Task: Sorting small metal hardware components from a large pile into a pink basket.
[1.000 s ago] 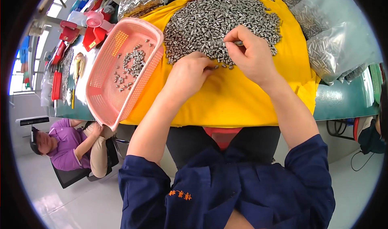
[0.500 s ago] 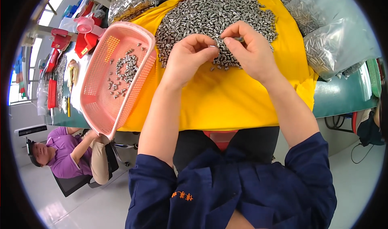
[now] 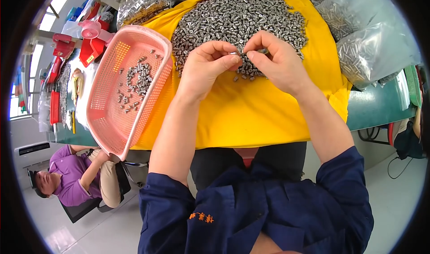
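Observation:
Over the near edge of a heap of small metal cylinders, my two hands meet fingertip to fingertip. My left hand pinches a small shiny metal cylinder between thumb and forefinger. The thumb and forefinger of my right hand are also pressed together, right beside it; whatever is between them is too small and covered to make out. The heap lies on a yellow cloth. Left of it stands a pink perforated basket, with several more of the cylinders scattered over its bottom.
Clear plastic bags of metal parts lie at the right, with more bags at the back left. Red bins and a pink fan stand beyond the basket. A person in purple sits at the lower left.
Both hands stay pinched together over the heap's near edge. My right hand has dropped slightly toward me, and the fingertips have shifted a little.

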`<action>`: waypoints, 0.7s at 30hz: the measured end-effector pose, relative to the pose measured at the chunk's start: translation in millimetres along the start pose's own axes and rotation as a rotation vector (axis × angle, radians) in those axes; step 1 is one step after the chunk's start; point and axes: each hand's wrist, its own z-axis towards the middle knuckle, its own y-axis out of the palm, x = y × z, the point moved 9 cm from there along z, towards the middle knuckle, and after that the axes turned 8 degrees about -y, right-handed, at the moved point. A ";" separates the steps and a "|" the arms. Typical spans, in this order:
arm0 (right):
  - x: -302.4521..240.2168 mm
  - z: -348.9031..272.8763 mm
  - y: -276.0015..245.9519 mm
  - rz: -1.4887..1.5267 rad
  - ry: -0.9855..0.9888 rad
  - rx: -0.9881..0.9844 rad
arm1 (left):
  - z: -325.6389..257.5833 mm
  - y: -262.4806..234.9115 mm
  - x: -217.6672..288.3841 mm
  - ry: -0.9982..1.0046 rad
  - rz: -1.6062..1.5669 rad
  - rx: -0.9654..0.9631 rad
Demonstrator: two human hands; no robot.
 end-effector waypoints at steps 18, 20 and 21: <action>-26.7 -2.5 5.5 -0.364 -0.234 0.032 | -1.1 -0.6 -3.2 0.007 0.111 0.037; -32.6 -4.2 7.6 -0.449 -0.327 0.030 | -0.6 0.3 -3.1 0.012 0.154 0.050; -33.1 -4.7 8.2 -0.448 -0.327 0.029 | -1.5 0.3 -1.9 0.018 0.200 0.066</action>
